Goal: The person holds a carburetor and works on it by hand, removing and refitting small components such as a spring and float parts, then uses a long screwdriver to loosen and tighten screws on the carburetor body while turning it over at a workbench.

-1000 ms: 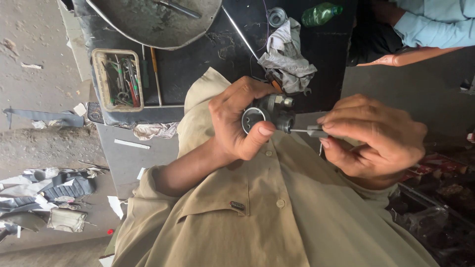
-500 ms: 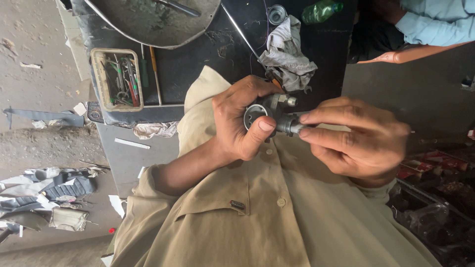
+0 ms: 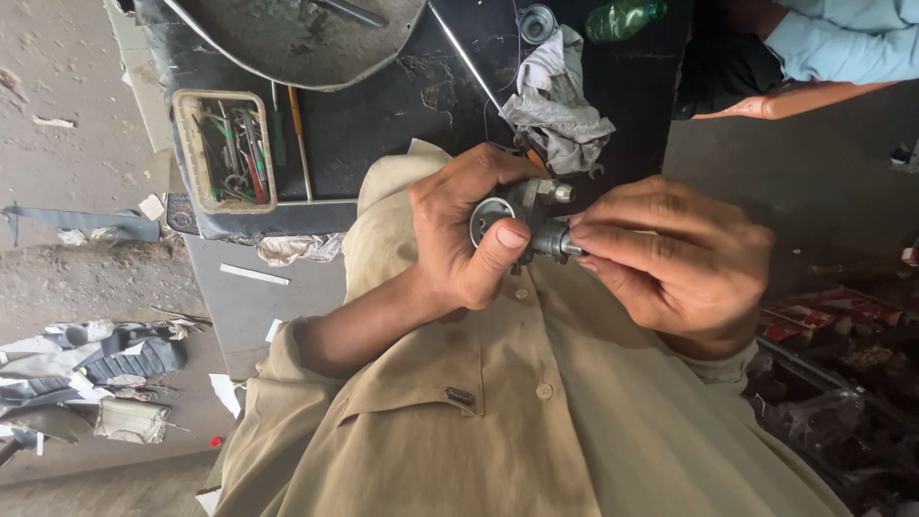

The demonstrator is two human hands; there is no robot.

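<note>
This is looking like a small repair workshop out in the open. A dark, dirty desk point(image 3: 402, 105) is sitting on dusty ground. On the desk, a box of tools point(image 3: 224, 151) is lying beside a big metal pan point(image 3: 287, 38), with a gray rag point(image 3: 560, 105) and a green bottle point(image 3: 622, 17) nearby.

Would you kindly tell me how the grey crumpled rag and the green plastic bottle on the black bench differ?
The grey crumpled rag is soft, shapeless cloth; the green plastic bottle is smooth and rounded. The rag looks larger and sits nearer the hands than the bottle. Both lie untouched on the black bench.
</note>
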